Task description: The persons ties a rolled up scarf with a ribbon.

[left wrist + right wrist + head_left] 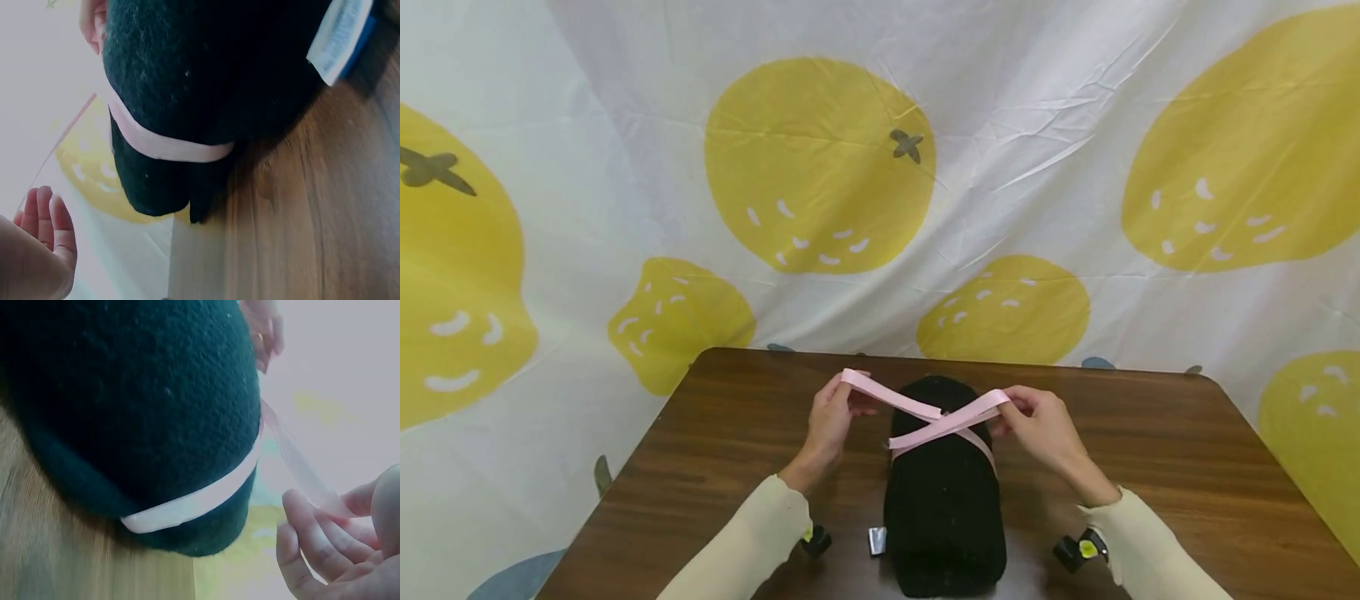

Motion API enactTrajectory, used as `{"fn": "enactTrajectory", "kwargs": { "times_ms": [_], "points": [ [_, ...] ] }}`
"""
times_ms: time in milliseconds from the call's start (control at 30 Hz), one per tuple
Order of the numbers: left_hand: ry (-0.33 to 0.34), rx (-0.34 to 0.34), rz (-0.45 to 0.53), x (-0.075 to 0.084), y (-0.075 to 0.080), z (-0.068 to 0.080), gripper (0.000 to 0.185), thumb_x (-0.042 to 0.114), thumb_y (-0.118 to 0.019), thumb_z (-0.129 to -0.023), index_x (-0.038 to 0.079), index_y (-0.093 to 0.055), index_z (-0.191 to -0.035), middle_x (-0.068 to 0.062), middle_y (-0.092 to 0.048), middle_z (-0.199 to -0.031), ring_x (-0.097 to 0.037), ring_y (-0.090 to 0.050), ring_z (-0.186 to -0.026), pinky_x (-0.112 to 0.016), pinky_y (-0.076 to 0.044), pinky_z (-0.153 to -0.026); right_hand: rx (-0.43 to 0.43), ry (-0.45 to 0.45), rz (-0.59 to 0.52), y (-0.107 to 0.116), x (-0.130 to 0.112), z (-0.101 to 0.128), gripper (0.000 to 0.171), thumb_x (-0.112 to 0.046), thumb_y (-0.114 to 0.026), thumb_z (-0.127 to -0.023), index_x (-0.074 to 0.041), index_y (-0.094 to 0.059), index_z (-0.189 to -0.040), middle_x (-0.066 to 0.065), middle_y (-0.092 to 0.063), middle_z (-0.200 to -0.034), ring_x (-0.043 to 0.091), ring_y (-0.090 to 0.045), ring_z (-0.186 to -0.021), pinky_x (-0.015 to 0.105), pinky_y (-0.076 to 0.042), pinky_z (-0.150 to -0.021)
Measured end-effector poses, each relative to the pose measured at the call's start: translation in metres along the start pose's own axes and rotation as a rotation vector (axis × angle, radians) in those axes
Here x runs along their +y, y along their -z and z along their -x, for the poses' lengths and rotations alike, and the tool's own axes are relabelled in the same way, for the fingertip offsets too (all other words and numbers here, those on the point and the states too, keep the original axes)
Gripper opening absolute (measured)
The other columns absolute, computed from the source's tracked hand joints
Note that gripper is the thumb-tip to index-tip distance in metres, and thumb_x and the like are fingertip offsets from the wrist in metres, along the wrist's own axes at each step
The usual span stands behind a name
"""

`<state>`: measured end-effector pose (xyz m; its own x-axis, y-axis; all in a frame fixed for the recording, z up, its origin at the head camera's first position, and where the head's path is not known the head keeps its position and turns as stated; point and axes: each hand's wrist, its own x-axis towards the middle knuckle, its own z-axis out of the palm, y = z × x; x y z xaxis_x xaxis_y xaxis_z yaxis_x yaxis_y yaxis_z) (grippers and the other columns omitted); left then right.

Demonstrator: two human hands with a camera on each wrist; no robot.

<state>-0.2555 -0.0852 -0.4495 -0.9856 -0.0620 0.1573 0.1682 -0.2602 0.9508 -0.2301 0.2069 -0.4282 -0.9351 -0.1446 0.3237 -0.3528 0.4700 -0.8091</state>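
Observation:
A rolled black fleece bundle [943,517] lies lengthwise on the table. Around its far part runs a pink ribbon [955,420], whose two free lengths cross on top. My left hand [831,423] pinches one length beside the bundle's left side, and the strip folds over the fingers. On the other side my right hand [1047,425] pinches the second length between thumb and fingers. The right wrist view shows this ribbon [300,459] stretched from the bundle to that hand. In the left wrist view the band [169,148] lies against the fleece.
A small white tag [877,541] sticks out from the bundle's left side. The dark wooden table [700,467] has a rounded far edge. Behind it hangs a white cloth [1015,183] printed with yellow fruit. Small black devices [816,542] are worn at both wrists.

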Motion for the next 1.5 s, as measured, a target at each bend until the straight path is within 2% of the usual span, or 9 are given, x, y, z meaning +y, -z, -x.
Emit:
{"fn": "enactTrajectory", "kwargs": {
  "times_ms": [100, 333, 567, 733, 967, 1267, 1367, 1500],
  "points": [
    [0.018, 0.010, 0.005, 0.000, 0.007, 0.002, 0.033, 0.014, -0.040, -0.106, -0.009, -0.062, -0.114, -0.003, -0.067, -0.089, -0.027, -0.066, -0.082, -0.031, -0.055, -0.069, -0.010, -0.023, -0.006, 0.006, 0.002, 0.003, 0.019, -0.008, -0.059, -0.098, 0.007, -0.068, -0.107, 0.017, -0.073, -0.082, 0.020, -0.071, -0.064, 0.032, -0.058, -0.064],
    [0.039, 0.031, 0.011, 0.001, 0.023, 0.003, 0.035, 0.015, -0.037, -0.106, -0.007, -0.063, -0.115, -0.006, -0.068, -0.087, -0.019, -0.067, -0.077, -0.040, -0.056, -0.076, -0.019, -0.059, -0.033, 0.015, 0.005, 0.007, 0.021, -0.007, -0.060, -0.098, 0.009, -0.067, -0.109, 0.018, -0.073, -0.083, 0.013, -0.071, -0.066, 0.028, -0.058, -0.068],
    [0.063, 0.044, -0.010, 0.004, 0.041, 0.004, 0.037, 0.014, -0.035, -0.106, -0.008, -0.060, -0.119, -0.008, -0.069, -0.085, -0.018, -0.069, -0.074, -0.038, -0.058, -0.074, 0.000, -0.069, -0.045, 0.022, 0.011, 0.009, 0.020, -0.005, -0.059, -0.098, 0.010, -0.067, -0.109, 0.017, -0.074, -0.081, 0.023, -0.073, -0.071, 0.031, -0.059, -0.068],
    [0.087, 0.068, 0.024, 0.003, 0.052, 0.006, 0.036, 0.015, -0.034, -0.107, -0.005, -0.062, -0.116, -0.006, -0.069, -0.084, -0.020, -0.070, -0.076, -0.034, -0.057, -0.075, 0.011, -0.089, -0.035, 0.028, 0.016, 0.011, 0.022, -0.005, -0.058, -0.099, 0.010, -0.066, -0.112, 0.018, -0.074, -0.084, 0.019, -0.073, -0.072, 0.031, -0.059, -0.070],
    [0.087, 0.079, 0.045, 0.003, 0.063, 0.007, 0.033, 0.014, -0.033, -0.107, 0.000, -0.063, -0.112, -0.001, -0.070, -0.083, -0.020, -0.071, -0.079, -0.031, -0.056, -0.073, 0.053, -0.095, 0.051, 0.035, 0.021, 0.015, 0.024, -0.005, -0.056, -0.099, 0.011, -0.068, -0.112, 0.022, -0.072, -0.099, 0.007, -0.067, -0.070, 0.026, -0.057, -0.066],
    [0.088, 0.072, 0.041, 0.005, 0.075, 0.008, 0.036, 0.018, -0.031, -0.109, -0.005, -0.057, -0.119, -0.001, -0.070, -0.086, -0.015, -0.070, -0.076, -0.028, -0.056, -0.069, 0.060, -0.117, 0.016, 0.047, 0.029, 0.019, 0.024, -0.004, -0.055, -0.100, 0.012, -0.067, -0.113, 0.026, -0.071, -0.101, 0.002, -0.067, -0.073, 0.025, -0.057, -0.067],
    [0.101, 0.079, 0.042, 0.006, 0.078, 0.008, 0.039, 0.022, -0.030, -0.110, -0.007, -0.054, -0.121, -0.001, -0.070, -0.086, -0.016, -0.070, -0.076, -0.029, -0.057, -0.070, 0.058, -0.138, -0.006, 0.051, 0.035, 0.020, 0.027, -0.008, -0.055, -0.100, 0.013, -0.065, -0.114, 0.027, -0.071, -0.100, 0.003, -0.068, -0.072, 0.025, -0.057, -0.065],
    [0.132, 0.087, 0.037, 0.007, 0.080, 0.007, 0.042, 0.025, -0.029, -0.110, -0.008, -0.051, -0.124, -0.002, -0.070, -0.084, -0.016, -0.070, -0.076, -0.030, -0.057, -0.072, 0.027, -0.191, -0.079, 0.057, 0.044, 0.023, 0.036, -0.018, -0.056, -0.102, 0.014, -0.062, -0.118, 0.026, -0.072, -0.093, 0.014, -0.073, -0.076, 0.027, -0.057, -0.065]
  ]
}}
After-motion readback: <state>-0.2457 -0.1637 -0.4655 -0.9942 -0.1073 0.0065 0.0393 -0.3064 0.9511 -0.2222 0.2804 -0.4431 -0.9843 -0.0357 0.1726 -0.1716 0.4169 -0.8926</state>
